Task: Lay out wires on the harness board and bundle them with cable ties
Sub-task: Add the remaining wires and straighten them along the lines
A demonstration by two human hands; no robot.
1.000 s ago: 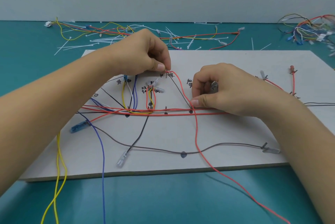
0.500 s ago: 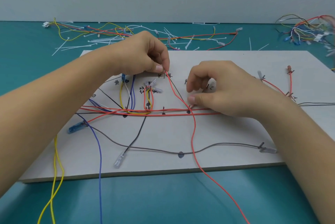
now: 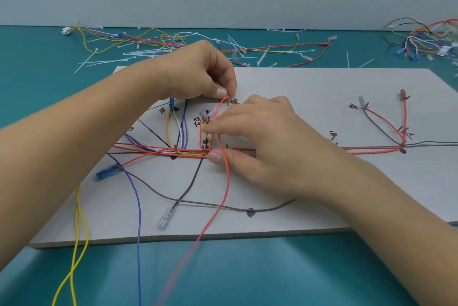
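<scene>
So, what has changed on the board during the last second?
The right hand moved left along the harness board, closer to the left hand, and the red wire at its thumb now bows left. The left hand still pinches that wire's upper end; the other wires stayed put.

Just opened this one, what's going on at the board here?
A person is routing a red wire on the board. The left hand pinches its top end, and the right hand holds it lower down, where it crosses the laid wires. The rest of it trails off the board's near edge. Loose cable ties lie on the table behind the board; neither hand holds one.
</scene>
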